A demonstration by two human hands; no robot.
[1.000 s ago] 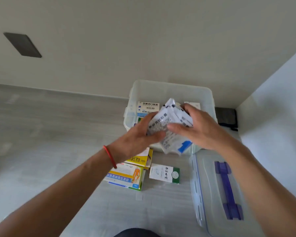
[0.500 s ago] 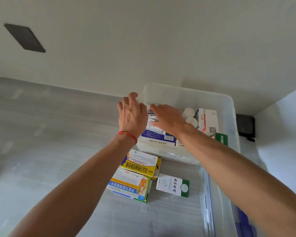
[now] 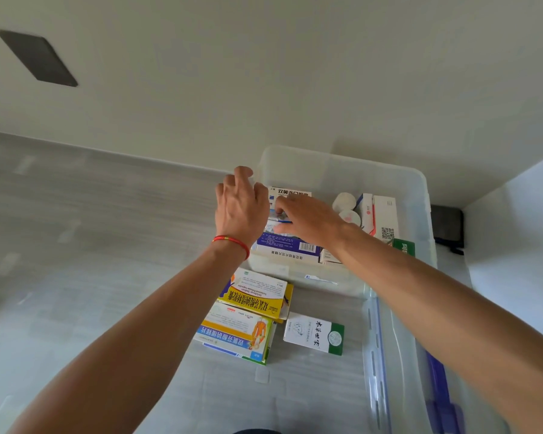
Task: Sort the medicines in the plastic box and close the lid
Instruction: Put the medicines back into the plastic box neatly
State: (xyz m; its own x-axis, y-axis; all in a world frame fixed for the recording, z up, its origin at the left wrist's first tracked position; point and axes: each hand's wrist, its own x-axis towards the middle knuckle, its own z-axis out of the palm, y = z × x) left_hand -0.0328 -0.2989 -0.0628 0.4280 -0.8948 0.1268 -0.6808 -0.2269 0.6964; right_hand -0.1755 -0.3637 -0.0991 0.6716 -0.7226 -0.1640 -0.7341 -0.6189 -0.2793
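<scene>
A clear plastic box [image 3: 420, 195] stands open on the floor against the wall. Both my hands reach into its left part. My right hand [image 3: 308, 220] pinches a bunch of white sachets [image 3: 275, 225] standing between a white carton [image 3: 290, 192] and a blue-and-white carton [image 3: 287, 247]. My left hand [image 3: 242, 208] is beside the sachets at the box's left wall, fingers stretched out; its thumb is hidden. Two white bottles [image 3: 344, 202], white cartons [image 3: 384, 214] and a green carton [image 3: 403, 247] fill the right part. The clear lid [image 3: 398, 355] with a purple handle [image 3: 439, 386] lies at the right.
On the floor in front of the box lie a yellow carton [image 3: 257, 296], a blue-and-orange carton [image 3: 235, 333] under it and a white-and-green carton [image 3: 314, 333]. A dark object [image 3: 447, 227] sits behind the box at the right. The wall rises right behind the box.
Both hands carried the sachets from above the box's front edge down into its left part. My view moved closer and left; the right side of the box came into sight.
</scene>
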